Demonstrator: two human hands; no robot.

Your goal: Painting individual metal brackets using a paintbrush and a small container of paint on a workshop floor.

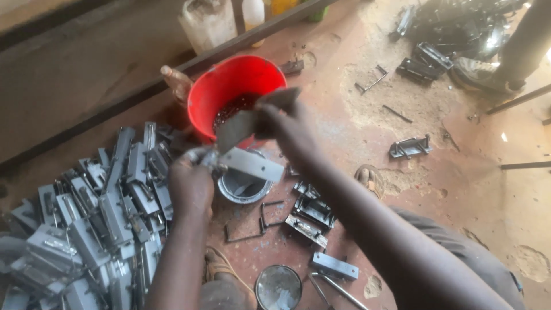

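Two hands are working close together over a reddish floor (470, 189). The left hand (190, 186) is closing around one end of a grey metal bracket (251, 163), holding it level just above a small open paint tin (244, 186). The right hand (287, 126) is pinching a dark, flat scrap (a rag or a brush, too blurred to tell) (236, 129) and pressing it toward the bracket's upper face. Just behind the hands a red bucket (229, 86) is standing, with something dark inside it. To the left, a large heap of grey painted brackets (97, 229) is lying stacked against a dark steel bar (115, 103). Near the tin, a few unpainted brackets (313, 215) and bent wire rods (258, 224) are lying scattered, and a round tin lid (278, 287) is resting at the bottom edge. Far off at the top right, another pile of dark metal parts (453, 28) is sitting beside someone's shoe (479, 74).
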